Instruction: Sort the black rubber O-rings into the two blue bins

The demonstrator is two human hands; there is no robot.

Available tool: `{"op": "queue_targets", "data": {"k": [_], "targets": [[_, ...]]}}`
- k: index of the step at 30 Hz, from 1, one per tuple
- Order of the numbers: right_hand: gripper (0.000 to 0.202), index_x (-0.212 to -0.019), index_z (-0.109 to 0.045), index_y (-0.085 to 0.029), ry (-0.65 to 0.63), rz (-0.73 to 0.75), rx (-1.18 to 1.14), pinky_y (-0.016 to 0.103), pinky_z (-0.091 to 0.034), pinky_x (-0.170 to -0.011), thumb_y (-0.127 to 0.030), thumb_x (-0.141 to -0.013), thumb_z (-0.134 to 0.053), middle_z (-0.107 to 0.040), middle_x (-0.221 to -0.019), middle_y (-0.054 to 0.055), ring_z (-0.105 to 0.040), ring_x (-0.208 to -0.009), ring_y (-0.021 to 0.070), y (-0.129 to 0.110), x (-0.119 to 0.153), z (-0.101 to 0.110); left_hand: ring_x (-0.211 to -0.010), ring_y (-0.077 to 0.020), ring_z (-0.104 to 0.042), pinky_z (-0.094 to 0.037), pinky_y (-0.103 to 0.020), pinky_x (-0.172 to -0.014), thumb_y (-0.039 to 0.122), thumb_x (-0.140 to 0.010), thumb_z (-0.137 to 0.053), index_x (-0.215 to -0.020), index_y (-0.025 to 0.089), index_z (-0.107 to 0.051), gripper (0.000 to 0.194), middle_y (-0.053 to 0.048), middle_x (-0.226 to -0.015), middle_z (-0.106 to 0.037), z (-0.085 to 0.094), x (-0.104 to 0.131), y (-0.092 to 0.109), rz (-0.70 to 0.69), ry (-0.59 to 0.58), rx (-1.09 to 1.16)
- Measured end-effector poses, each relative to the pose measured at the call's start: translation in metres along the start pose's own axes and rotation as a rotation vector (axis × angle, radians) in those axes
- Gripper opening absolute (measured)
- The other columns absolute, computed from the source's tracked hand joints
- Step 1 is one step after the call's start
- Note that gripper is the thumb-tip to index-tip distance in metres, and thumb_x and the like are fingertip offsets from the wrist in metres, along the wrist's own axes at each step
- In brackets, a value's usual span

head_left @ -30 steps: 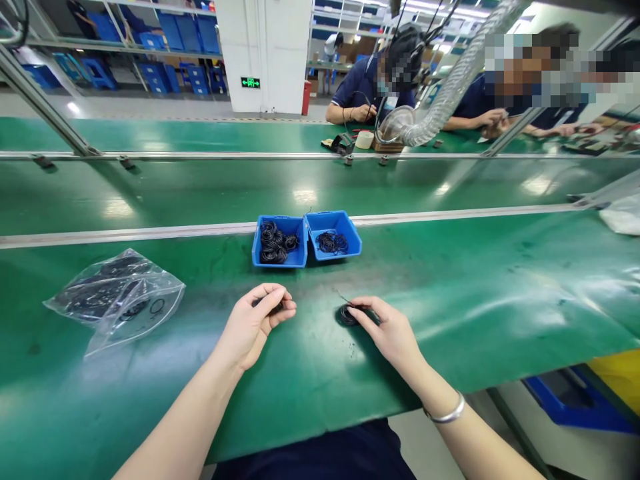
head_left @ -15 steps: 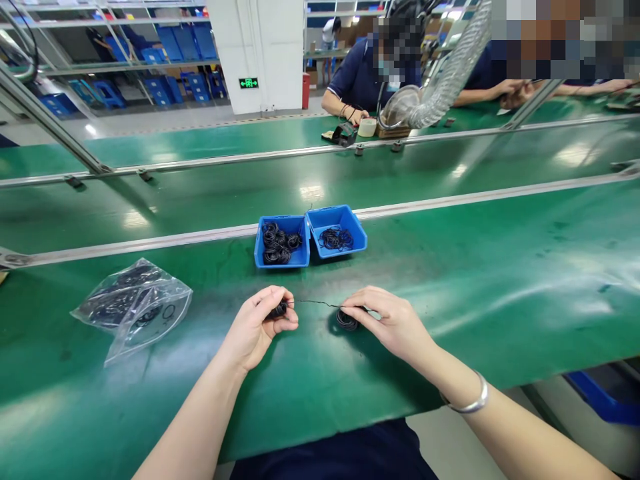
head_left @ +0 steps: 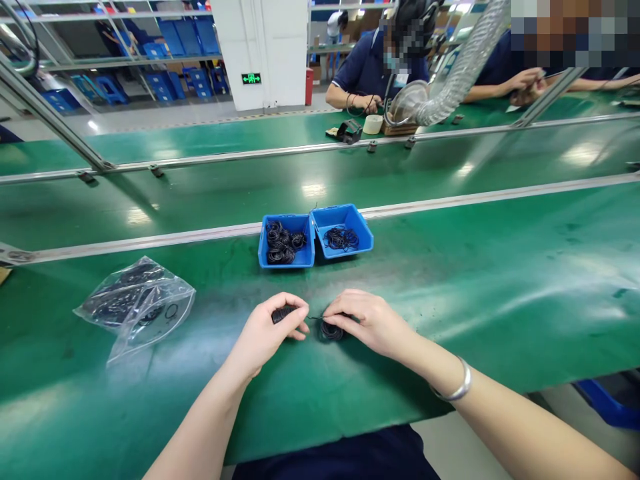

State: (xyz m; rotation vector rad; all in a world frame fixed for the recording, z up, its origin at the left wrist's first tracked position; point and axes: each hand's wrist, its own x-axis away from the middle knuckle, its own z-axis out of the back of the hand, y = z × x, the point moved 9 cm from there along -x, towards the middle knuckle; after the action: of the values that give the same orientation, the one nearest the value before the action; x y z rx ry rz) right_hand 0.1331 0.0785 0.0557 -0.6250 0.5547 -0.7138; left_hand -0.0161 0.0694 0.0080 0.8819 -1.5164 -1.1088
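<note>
My left hand [head_left: 273, 330] is closed round a small coil of black rings [head_left: 283, 314]. A thin dark strand [head_left: 314, 318] runs from it to my right hand [head_left: 367, 321], whose thumb and fingers pinch the strand's other end. Under the right fingertips a second black coil [head_left: 331, 331] rests on the green table. Beyond my hands stand two blue bins side by side; the left bin [head_left: 287, 264] holds several black coils, and the right bin [head_left: 371, 241] has a loose pile of black rings.
A clear plastic bag [head_left: 135, 307] with black items lies at the left on the green table [head_left: 480, 293]. A metal rail [head_left: 215, 159] crosses behind the bins. Across it, a person [head_left: 363, 70] works near a clear duct [head_left: 470, 67] and a tape roll [head_left: 373, 124].
My hands have come closer together, so the span of strand between them is shorter. The coil beneath my right fingers has shifted left in the view.
</note>
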Motion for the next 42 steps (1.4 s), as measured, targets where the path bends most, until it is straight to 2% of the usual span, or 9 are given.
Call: {"op": "queue_targets", "data": {"k": [6,12,17,26,29,34,36,39,42], "targets": [[0.011,-0.084,-0.075,-0.019,-0.057,-0.225,-0.225,0.028,-0.050,-0.078,-0.024,-0.090,-0.067,-0.076,-0.086,0.003,-0.069,-0.080,0.0172,0.015,-0.015,-0.017,-0.122,-0.0254,-0.057,-0.050,-0.040,-0.100,0.036,-0.083,-0.074,-0.106,0.019,-0.065,0.030,-0.008,-0.115,-0.066,0.010,0.002,0.009,-0.060,0.066,0.273],[0.021,-0.085,-0.077,-0.015,-0.223,-0.413,-0.554,0.027,-0.053,-0.073,-0.036,-0.084,-0.072,-0.076,-0.083,0.004,-0.069,-0.075,0.0177,0.031,-0.014,-0.043,-0.138,-0.0290,-0.044,-0.035,-0.048,-0.112,0.044,-0.092,-0.061,-0.111,0.020,-0.067,0.032,-0.012,-0.132,-0.063,0.023,0.006,0.013,-0.060,0.147,0.522],[0.024,-0.083,-0.077,-0.013,-0.324,-0.445,-0.752,0.026,-0.051,-0.070,-0.037,-0.079,-0.077,-0.074,-0.077,0.004,-0.064,-0.069,0.0144,0.026,-0.016,-0.063,-0.140,-0.0276,-0.043,-0.022,-0.047,-0.119,0.054,-0.094,-0.050,-0.114,0.019,-0.067,0.044,-0.011,-0.134,-0.063,0.030,0.008,0.018,-0.097,0.178,0.568],[0.029,-0.085,-0.077,-0.013,-0.433,-0.440,-0.984,0.023,-0.049,-0.069,-0.039,-0.074,-0.081,-0.072,-0.076,0.002,-0.061,-0.067,0.0110,0.012,-0.020,-0.091,-0.126,-0.0255,-0.055,-0.033,-0.042,-0.114,0.053,-0.100,-0.035,-0.112,0.019,-0.066,0.048,-0.009,-0.121,-0.068,0.046,0.021,0.049,-0.403,0.350,0.056],[0.032,-0.085,-0.077,-0.013,-0.420,-0.408,-1.008,0.024,-0.049,-0.070,-0.042,-0.074,-0.081,-0.072,-0.077,0.003,-0.062,-0.068,0.0117,0.010,-0.020,-0.093,-0.129,-0.0268,-0.051,-0.032,-0.045,-0.113,0.058,-0.100,-0.028,-0.120,0.023,-0.064,0.054,-0.009,-0.129,-0.064,0.038,0.026,0.060,-0.402,0.316,-0.208],[0.031,-0.086,-0.076,-0.014,-0.291,-0.317,-1.049,0.026,-0.050,-0.075,-0.043,-0.076,-0.080,-0.073,-0.080,0.003,-0.063,-0.072,0.0129,0.011,-0.024,-0.085,-0.145,-0.0289,-0.033,-0.011,-0.050,-0.121,0.065,-0.097,-0.031,-0.136,0.033,-0.056,0.056,-0.004,-0.147,-0.051,0.009,0.037,0.086,-0.415,0.179,-0.586],[0.031,-0.086,-0.076,-0.014,-0.272,-0.278,-1.075,0.027,-0.051,-0.078,-0.043,-0.076,-0.079,-0.074,-0.082,0.003,-0.065,-0.076,0.0143,0.008,-0.024,-0.081,-0.145,-0.0293,-0.032,-0.012,-0.050,-0.122,0.068,-0.096,-0.027,-0.135,0.031,-0.057,0.062,-0.005,-0.147,-0.051,0.000,0.035,0.096,-0.405,0.115,-0.502],[0.031,-0.085,-0.075,-0.013,-0.278,-0.243,-1.169,0.029,-0.052,-0.079,-0.042,-0.075,-0.080,-0.074,-0.085,0.005,-0.067,-0.078,0.0157,0.001,-0.021,-0.075,-0.136,-0.0302,-0.045,-0.024,-0.048,-0.119,0.067,-0.096,-0.020,-0.121,0.021,-0.065,0.070,-0.011,-0.132,-0.062,-0.008,0.026,0.110,-0.361,0.076,-0.167],[0.031,-0.083,-0.075,-0.012,-0.236,-0.226,-1.263,0.030,-0.052,-0.078,-0.041,-0.074,-0.082,-0.074,-0.083,0.005,-0.067,-0.077,0.0156,-0.001,-0.017,-0.066,-0.125,-0.0312,-0.056,-0.032,-0.049,-0.115,0.061,-0.098,-0.026,-0.107,0.016,-0.069,0.063,-0.013,-0.115,-0.070,-0.014,0.017,0.119,-0.308,0.078,0.151]]}}
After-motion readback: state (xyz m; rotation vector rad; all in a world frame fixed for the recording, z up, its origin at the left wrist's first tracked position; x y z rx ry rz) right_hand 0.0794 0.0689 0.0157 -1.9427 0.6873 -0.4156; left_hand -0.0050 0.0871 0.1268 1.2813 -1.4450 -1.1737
